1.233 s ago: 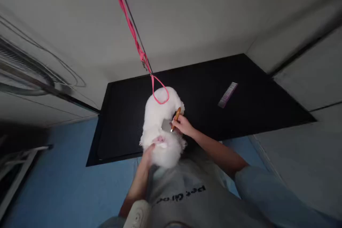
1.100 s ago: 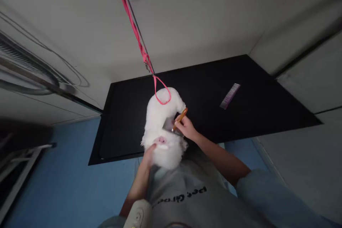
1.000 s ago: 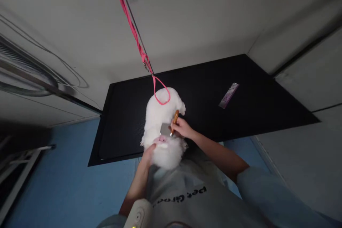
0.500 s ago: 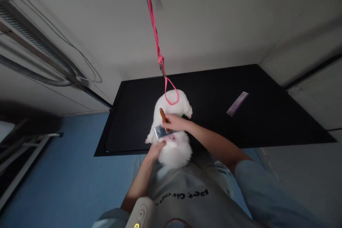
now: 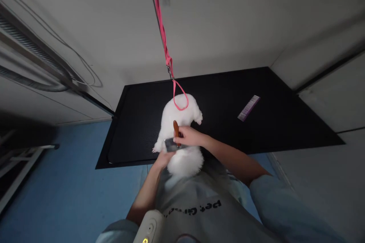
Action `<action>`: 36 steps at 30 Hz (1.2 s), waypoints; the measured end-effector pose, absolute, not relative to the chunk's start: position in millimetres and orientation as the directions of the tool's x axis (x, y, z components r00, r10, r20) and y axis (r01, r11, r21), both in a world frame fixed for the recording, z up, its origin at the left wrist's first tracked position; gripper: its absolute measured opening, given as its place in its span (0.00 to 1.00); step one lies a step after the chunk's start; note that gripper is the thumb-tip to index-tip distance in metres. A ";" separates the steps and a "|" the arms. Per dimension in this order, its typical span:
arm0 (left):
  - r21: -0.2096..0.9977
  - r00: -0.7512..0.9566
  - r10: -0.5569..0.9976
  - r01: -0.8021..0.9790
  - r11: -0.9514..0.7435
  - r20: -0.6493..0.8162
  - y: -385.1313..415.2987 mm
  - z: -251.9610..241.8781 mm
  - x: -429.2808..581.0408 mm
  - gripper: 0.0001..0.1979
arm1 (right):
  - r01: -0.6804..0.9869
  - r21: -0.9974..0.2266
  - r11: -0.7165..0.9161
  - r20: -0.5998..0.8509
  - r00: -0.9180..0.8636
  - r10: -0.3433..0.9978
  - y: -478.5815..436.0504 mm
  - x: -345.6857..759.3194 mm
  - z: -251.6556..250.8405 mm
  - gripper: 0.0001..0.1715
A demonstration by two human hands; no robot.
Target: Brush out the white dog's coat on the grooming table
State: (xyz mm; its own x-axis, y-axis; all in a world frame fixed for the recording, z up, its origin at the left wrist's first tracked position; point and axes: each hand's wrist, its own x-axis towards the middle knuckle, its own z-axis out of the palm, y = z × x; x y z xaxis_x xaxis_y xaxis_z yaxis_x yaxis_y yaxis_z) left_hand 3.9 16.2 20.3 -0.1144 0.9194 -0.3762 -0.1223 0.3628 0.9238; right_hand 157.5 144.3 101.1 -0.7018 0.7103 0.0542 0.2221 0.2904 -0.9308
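Note:
A fluffy white dog (image 5: 178, 112) lies on the black grooming table (image 5: 134, 121), its round, furry end toward me at the near edge. My right hand (image 5: 186, 136) grips a slicker brush (image 5: 176, 127) by its brown handle. The brush's flat metal head lies against the fur in the middle of the dog. Just below that head, my left hand (image 5: 164, 158) is closed on the dog's fur at its left side; the fingertips are partly hidden by the brush and fur. A pink loop leash (image 5: 162, 26) hangs from above, its loop in front of the dog's back.
On the table's right part lies a metal comb (image 5: 249, 108) with a purple edge. A ribbed hose (image 5: 31, 41) and a metal arm run along the left. The pale wall (image 5: 228, 19) stands behind the table, and the blue floor (image 5: 82, 182) shows at the left.
The view has shifted slightly. The brush handle has tipped more upright and its head sits a little lower, over the pink skin that showed before. My left hand keeps its place at the dog.

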 end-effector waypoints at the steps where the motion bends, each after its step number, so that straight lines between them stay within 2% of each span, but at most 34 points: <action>1: 0.921 -0.094 0.920 -0.129 0.368 -0.381 16.1 21.0 3.9 0.24 | 0.227 -0.942 0.247 0.056 -0.622 0.781 141.7 159.4 99.4 0.09; 3: 0.916 -0.071 0.917 -0.129 0.380 -0.391 16.0 22.3 3.8 0.23 | 0.200 -0.962 0.185 0.098 -0.380 0.920 135.4 166.0 94.7 0.10; 4: 0.922 -0.086 0.922 -0.115 0.369 -0.379 16.2 22.8 3.6 0.23 | 0.171 -0.970 0.173 0.107 -0.339 0.935 131.5 171.1 91.5 0.11; 7: 0.963 -0.175 0.948 0.004 0.269 -0.264 19.6 23.1 2.5 0.22 | 0.114 -0.989 0.099 0.029 -0.496 0.868 117.7 192.8 78.2 0.13; 8: 0.969 -0.192 0.954 0.047 0.242 -0.229 21.7 22.6 2.4 0.22 | 0.126 -0.991 0.048 -0.018 -0.476 0.879 113.1 201.1 73.2 0.14; 10: 0.971 -0.193 0.962 0.102 0.214 -0.192 26.5 20.1 3.8 0.24 | 0.155 -0.987 -0.037 -0.071 -0.220 0.973 104.1 216.8 63.8 0.14; 12: 0.970 -0.155 0.968 0.115 0.216 -0.197 30.2 16.3 7.7 0.26 | 0.162 -0.985 -0.056 -0.052 0.029 0.998 96.4 229.3 56.2 0.13; 13: 0.969 -0.138 0.971 0.123 0.212 -0.195 31.0 14.3 10.4 0.27 | 0.162 -0.986 -0.047 -0.043 0.032 0.999 93.7 234.1 53.3 0.13; 16: 0.965 -0.120 0.979 0.185 0.184 -0.164 29.3 9.1 17.8 0.26 | 0.154 -0.984 -0.089 -0.107 -0.116 0.987 94.4 246.4 48.3 0.13; 17: 0.960 -0.126 0.982 0.223 0.169 -0.143 28.0 7.8 19.2 0.25 | 0.155 -0.980 -0.121 -0.135 -0.080 0.988 97.0 250.7 47.9 0.14; 20: 0.928 -0.148 0.985 0.349 0.133 -0.086 25.3 5.7 19.3 0.23 | 0.139 -0.980 -0.143 -0.106 0.242 0.964 100.7 261.4 48.7 0.14; 22: 0.893 -0.143 0.989 0.437 0.106 -0.047 25.5 5.7 17.7 0.23 | 0.135 -0.986 -0.100 -0.062 0.258 0.964 94.0 263.7 48.1 0.15; 25: 0.807 -0.098 0.995 0.589 0.051 0.009 28.4 9.1 16.6 0.23 | 0.116 -0.985 -0.126 -0.124 0.018 0.992 79.4 264.8 42.3 0.15; 26: 0.772 -0.073 0.997 0.635 0.030 0.021 29.7 11.6 16.8 0.23 | 0.110 -0.983 -0.149 -0.150 -0.003 0.989 76.4 266.9 39.7 0.15; 28: 0.698 -0.007 0.998 0.716 -0.037 0.060 33.2 18.3 17.4 0.22 | 0.092 -0.980 -0.178 -0.165 0.128 0.978 72.9 273.6 35.5 0.16; 30: 0.602 0.092 0.983 0.780 -0.172 0.161 38.4 26.9 17.5 0.20 | 0.072 -0.984 -0.162 -0.134 0.292 0.947 68.7 278.9 33.8 0.16; 31: 0.539 0.157 0.960 0.801 -0.261 0.231 41.9 31.3 17.1 0.19 | 0.066 -0.987 -0.144 -0.117 0.304 0.945 65.2 279.3 33.8 0.16; 33: 0.399 0.335 0.879 0.795 -0.457 0.339 51.4 39.4 16.0 0.16 | 0.061 -0.992 -0.109 -0.096 0.185 0.978 56.8 276.1 34.3 0.14; 35: 0.280 0.505 0.789 0.748 -0.602 0.348 63.3 45.1 15.4 0.14 | 0.048 -0.992 -0.120 -0.115 0.092 0.989 50.8 272.5 34.3 0.12; 36: 0.241 0.563 0.757 0.725 -0.645 0.332 69.4 46.9 15.6 0.13 | 0.038 -0.990 -0.136 -0.131 0.115 0.985 49.4 272.3 34.0 0.13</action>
State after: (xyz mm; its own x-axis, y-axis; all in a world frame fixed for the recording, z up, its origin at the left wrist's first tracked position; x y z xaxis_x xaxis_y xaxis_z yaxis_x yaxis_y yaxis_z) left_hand 15.6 69.4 46.9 0.5628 0.7570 0.3320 0.7253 -0.6449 0.2410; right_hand 272.3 49.4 34.0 0.1153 0.9847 -0.1310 0.0381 -0.1361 -0.9900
